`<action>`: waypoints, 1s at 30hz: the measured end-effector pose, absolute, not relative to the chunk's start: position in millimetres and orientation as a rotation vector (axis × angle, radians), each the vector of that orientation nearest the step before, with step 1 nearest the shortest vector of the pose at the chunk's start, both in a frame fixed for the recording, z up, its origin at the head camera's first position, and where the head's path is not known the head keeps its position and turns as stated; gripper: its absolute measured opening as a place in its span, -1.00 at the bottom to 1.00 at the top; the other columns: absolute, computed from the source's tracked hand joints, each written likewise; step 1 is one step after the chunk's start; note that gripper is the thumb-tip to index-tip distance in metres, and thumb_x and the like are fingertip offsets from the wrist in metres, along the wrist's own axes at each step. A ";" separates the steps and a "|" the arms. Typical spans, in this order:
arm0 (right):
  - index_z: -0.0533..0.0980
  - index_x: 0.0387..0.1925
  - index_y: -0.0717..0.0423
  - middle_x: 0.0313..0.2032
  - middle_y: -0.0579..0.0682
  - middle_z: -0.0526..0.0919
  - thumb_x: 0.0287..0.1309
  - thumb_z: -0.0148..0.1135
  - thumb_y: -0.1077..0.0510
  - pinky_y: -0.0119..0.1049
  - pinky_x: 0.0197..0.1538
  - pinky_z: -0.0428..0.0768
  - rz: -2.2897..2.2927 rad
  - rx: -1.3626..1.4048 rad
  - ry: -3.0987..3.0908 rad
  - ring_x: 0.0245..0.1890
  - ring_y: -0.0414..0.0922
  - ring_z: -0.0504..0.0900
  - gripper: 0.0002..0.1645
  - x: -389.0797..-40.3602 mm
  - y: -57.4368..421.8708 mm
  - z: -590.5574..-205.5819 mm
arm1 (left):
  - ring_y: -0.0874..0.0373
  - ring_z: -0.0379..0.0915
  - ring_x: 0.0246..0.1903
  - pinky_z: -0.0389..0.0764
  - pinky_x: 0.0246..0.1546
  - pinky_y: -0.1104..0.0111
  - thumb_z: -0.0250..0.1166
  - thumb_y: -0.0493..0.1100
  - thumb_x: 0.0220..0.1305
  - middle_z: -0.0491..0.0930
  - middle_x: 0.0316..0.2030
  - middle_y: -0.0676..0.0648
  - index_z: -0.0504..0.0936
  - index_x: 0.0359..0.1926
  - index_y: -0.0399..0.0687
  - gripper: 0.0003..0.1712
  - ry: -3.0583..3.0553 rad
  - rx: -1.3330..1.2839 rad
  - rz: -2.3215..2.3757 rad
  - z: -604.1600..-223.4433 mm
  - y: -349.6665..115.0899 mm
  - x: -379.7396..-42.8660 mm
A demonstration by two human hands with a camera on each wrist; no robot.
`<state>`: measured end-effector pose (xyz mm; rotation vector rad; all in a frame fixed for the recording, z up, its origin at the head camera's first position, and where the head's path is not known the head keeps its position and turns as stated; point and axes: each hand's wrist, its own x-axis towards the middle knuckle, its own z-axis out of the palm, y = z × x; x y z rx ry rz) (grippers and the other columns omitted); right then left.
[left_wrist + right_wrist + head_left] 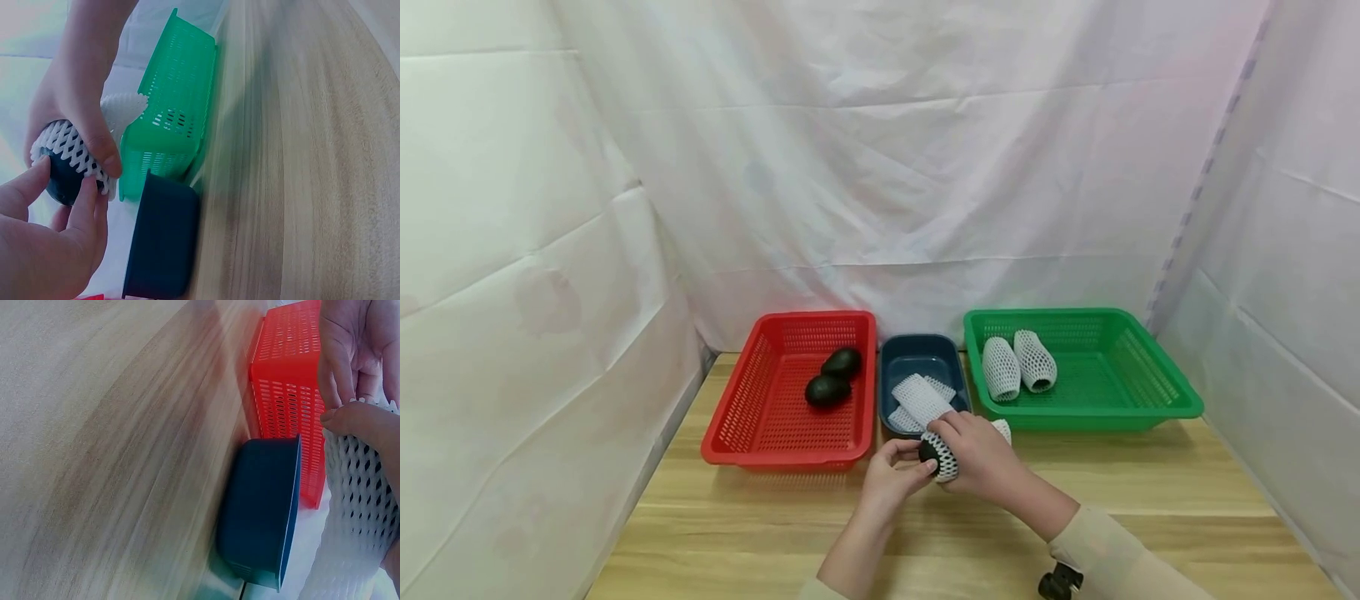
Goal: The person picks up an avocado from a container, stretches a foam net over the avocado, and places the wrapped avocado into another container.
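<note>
A dark avocado (928,452) sits partly inside a white foam net sleeve (948,467), above the table in front of the blue bin. My right hand (983,457) wraps round the sleeve, whose loose end trails out behind the hand. At the bare end, my left hand (886,482) holds the avocado with thumb and fingers. The left wrist view shows the dark end of the avocado (65,180) sticking out of the net, with left fingertips right at the net's edge. In the right wrist view, the sleeve (359,494) hangs long and flat below the right thumb.
On the left, a red basket (715,446) holds two bare avocados (828,390). The blue bin (891,350) in the middle contains flat foam net sleeves (921,398). A green basket (1157,410) at right has two net-covered pieces (1001,368). White cloth (880,167) hangs behind.
</note>
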<state>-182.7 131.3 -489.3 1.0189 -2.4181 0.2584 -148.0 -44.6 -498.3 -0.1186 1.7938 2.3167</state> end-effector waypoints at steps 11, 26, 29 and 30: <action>0.54 -0.11 0.06 -0.19 -0.05 0.58 -0.49 0.62 -0.16 -0.14 -0.24 0.60 0.282 1.069 -2.405 -0.22 -0.07 0.55 -0.20 -179.0 132.7 -492.7 | 0.13 0.56 -0.35 0.57 -0.31 0.35 0.46 -0.33 0.06 0.59 -0.22 -0.11 0.58 -0.03 -0.31 -0.58 2.002 -0.107 2.181 -505.1 -44.4 -145.7; 0.54 -0.16 0.02 -0.20 -0.09 0.60 -0.44 0.61 -0.14 -0.14 -0.28 0.58 0.377 1.072 -2.336 -0.22 -0.09 0.55 -0.29 -183.1 128.8 -487.8 | 0.08 0.58 -0.21 0.58 -0.16 0.31 0.43 -0.33 0.08 0.62 -0.20 -0.12 0.55 0.01 -0.33 -0.56 1.965 -0.078 2.247 -501.6 -43.9 -149.2; 0.54 -0.13 0.03 -0.18 -0.09 0.60 -0.44 0.62 -0.13 -0.13 -0.24 0.58 0.419 1.070 -2.332 -0.20 -0.09 0.56 -0.27 -182.3 131.7 -485.1 | 0.13 0.56 -0.23 0.56 -0.19 0.34 0.40 -0.33 0.10 0.61 -0.21 -0.12 0.51 0.03 -0.34 -0.54 1.912 -0.067 2.285 -498.2 -44.4 -147.9; 0.54 -0.12 0.03 -0.17 -0.09 0.60 -0.45 0.63 -0.14 -0.12 -0.22 0.58 0.433 1.068 -2.334 -0.19 -0.09 0.56 -0.25 -181.9 132.8 -484.5 | 0.15 0.55 -0.26 0.56 -0.21 0.35 0.39 -0.32 0.11 0.61 -0.22 -0.12 0.49 0.04 -0.34 -0.54 1.901 -0.070 2.291 -497.4 -44.8 -147.3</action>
